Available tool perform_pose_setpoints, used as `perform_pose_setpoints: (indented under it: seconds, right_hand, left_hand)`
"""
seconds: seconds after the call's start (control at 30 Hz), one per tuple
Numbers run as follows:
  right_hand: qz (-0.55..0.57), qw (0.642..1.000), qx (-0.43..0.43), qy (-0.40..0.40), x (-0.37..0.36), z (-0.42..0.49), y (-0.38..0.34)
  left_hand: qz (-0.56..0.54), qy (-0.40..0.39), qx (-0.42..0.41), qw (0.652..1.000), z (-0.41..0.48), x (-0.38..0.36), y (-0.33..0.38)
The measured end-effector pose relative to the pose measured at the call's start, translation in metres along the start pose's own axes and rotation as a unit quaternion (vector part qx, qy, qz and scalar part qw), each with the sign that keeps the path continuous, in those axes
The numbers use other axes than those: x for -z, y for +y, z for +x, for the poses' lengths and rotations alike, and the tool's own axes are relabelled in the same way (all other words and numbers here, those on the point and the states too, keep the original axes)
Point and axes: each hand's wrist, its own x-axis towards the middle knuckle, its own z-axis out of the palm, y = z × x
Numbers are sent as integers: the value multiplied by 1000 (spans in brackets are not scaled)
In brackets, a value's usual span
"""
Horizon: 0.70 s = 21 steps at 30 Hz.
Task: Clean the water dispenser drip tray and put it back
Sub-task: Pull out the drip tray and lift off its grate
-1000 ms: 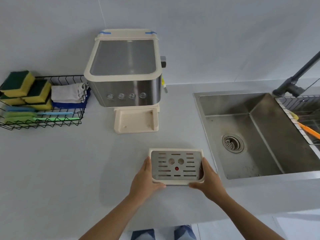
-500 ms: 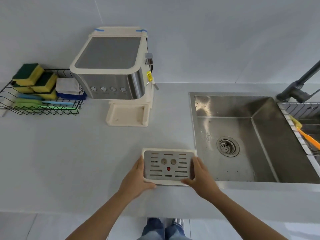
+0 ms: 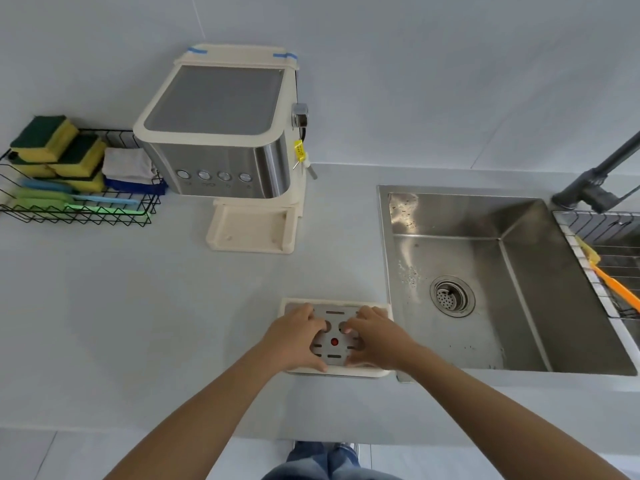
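Note:
The cream drip tray [image 3: 382, 370] with its slotted metal grate [image 3: 335, 341] lies on the counter near the front edge, just left of the sink. My left hand [image 3: 294, 337] and my right hand [image 3: 377, 337] both rest on top of the grate, fingertips curled at its two round holes. A red dot shows between the hands. The cream and steel water dispenser [image 3: 225, 143] stands at the back, its tray base [image 3: 251, 230] bare.
A steel sink [image 3: 485, 282] with a drain lies to the right, with a dark faucet [image 3: 595, 181] and a wire rack holding an orange brush [image 3: 616, 285]. A black wire basket [image 3: 79, 202] at the left holds sponges, cloths and brushes.
Both hands have moved from the tray's sides onto the top of the grate, fingers at its holes. The tray now rests on the counter beside the sink.

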Motion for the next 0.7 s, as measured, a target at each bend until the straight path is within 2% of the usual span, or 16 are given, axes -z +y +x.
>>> perform_pose_setpoints:
  seconds: [0.3,0.5,0.7]
  right_hand:
    - [-44,999,20,-1,6,4,0]
    - [-47,997,40,45,35,12,1]
    - [-79,993,21,82,75,45,9]
  left_hand:
    - [10,-19,-1,1000,8,6,-1]
    - [-5,25,-21,999,17,36,-4]
    - [-28,70,-21,997,58,66,-9]
